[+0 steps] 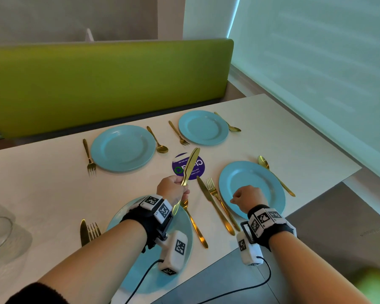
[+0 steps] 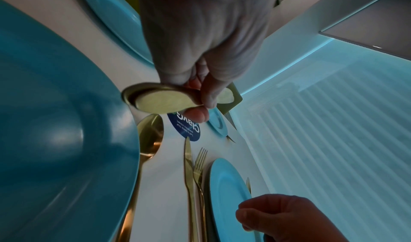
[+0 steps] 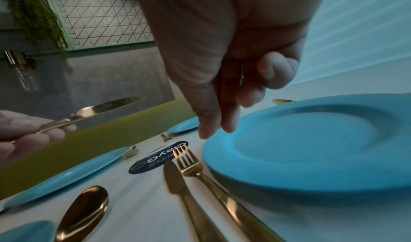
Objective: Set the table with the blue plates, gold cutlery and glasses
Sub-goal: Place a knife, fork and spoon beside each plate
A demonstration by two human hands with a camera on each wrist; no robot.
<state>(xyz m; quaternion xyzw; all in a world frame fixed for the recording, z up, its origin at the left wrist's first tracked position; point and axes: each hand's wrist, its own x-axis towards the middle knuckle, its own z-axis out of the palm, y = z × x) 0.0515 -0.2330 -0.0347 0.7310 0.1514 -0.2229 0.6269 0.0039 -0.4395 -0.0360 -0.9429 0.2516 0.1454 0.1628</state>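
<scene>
My left hand (image 1: 173, 187) grips what look like two gold knives (image 1: 190, 167) held together, blades pointing up and away over the table's middle; their handle ends (image 2: 160, 101) show in the left wrist view. My right hand (image 1: 248, 197) hovers over the near-right blue plate (image 1: 257, 174), fingers (image 3: 213, 122) hanging loosely curled and holding nothing. A knife (image 1: 211, 202) and fork (image 1: 217, 198) lie left of that plate, a spoon (image 1: 274, 176) right of it. The near-left plate (image 1: 127, 218) lies under my left wrist. Two far plates (image 1: 122, 148) (image 1: 203, 127) each have a fork and spoon.
Clear glasses (image 1: 0, 227) stand at the table's left edge. A round purple sticker (image 1: 198, 170) marks the table's middle. A green bench back (image 1: 97, 84) runs behind the table. The table's right edge (image 1: 347, 178) drops off beside a window blind.
</scene>
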